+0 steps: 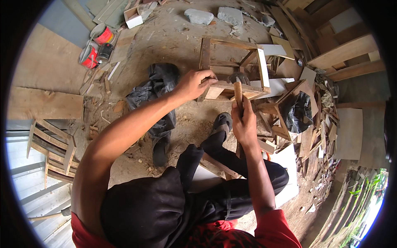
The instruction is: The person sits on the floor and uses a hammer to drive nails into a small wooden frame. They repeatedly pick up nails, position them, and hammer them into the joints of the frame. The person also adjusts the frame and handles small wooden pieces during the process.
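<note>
A small wooden frame (237,87), built of brown battens with one white-faced upright, stands on the ground in front of me. At its near left corner my left hand (194,85) has thumb and fingers pinched together; whatever is between them is too small to make out. My right hand (245,120) is wrapped round the wooden handle of a hammer (238,94). The hammer's dark head is over the near rail of the frame, to the right of my left fingers. Whether the head touches the wood I cannot tell.
Black plastic (151,97) lies left of the frame. Red paint cans (88,56) stand at the far left. Scrap wood (308,142) is heaped on the right, with a black bag (299,112) near it. Stone blocks (230,15) lie at the back. Slatted wooden pieces (51,146) lean at left.
</note>
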The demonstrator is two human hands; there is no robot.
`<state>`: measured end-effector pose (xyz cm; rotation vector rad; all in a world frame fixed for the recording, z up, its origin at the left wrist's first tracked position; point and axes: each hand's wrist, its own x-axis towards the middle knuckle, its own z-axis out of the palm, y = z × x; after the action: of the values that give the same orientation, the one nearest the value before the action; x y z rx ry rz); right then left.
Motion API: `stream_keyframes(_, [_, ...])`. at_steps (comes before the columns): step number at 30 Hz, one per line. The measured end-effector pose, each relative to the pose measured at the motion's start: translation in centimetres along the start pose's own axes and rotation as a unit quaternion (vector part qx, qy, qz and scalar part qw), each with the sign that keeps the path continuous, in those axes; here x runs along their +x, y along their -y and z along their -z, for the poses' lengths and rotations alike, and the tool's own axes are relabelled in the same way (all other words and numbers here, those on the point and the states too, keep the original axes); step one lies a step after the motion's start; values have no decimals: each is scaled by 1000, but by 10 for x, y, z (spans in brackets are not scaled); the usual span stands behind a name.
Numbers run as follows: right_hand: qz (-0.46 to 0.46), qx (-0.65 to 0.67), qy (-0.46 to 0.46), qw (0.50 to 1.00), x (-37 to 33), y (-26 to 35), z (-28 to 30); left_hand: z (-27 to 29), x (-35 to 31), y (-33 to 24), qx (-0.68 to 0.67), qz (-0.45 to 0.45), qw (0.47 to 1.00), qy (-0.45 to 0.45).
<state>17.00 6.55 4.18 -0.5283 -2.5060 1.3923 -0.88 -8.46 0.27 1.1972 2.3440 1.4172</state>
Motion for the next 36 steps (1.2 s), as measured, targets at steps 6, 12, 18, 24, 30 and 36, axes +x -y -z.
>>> stream_keyframes(6, [39,4,-14,999,-6,-20,-14,-10,-9,-7,-8,39,998,-46])
stream_keyframes(12, [61,27,-31,997,-9,-26,-27,-9,-6,1,-27,5,998,-51])
stream_keyframes(18, [-33,56,6,998,2,15,-4,-3,-6,3,12,-32,999,-31])
stream_keyframes(24, [1,62,75,995,9,53,16,-1,-5,-2,1,6,1000,0])
stream_keyframes(30, [6,-28,109,994,11,63,18,-1,-6,6,55,-29,998,-4])
stream_keyframes(36, [45,-36,82,995,14,45,13,-3,-7,10,69,-69,995,-20])
